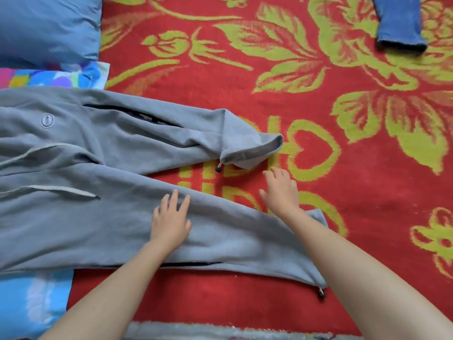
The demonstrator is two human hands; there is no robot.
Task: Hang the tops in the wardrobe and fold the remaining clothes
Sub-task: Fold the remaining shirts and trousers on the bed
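A red flowered blanket (245, 89) carries the grey trousers (98, 148), laid flat with 2 legs stretching right. A blue pillow (46, 28) lies far left and a blue denim piece (399, 20) far right. The left hand (170, 219) presses palm-down on the near leg, fingers straight and spread, grasping nothing. The right hand (280, 191) reaches past the near cuff over the blanket, fingers loose and empty, just short of the far cuff.

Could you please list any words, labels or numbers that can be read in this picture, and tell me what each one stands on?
No text here can be read in full.
Round badge on the grey trousers: its lettering is too small and blurred to read.
Yellow-green characters woven into the red blanket, beside a heart: partly covered by the trousers, not readable.
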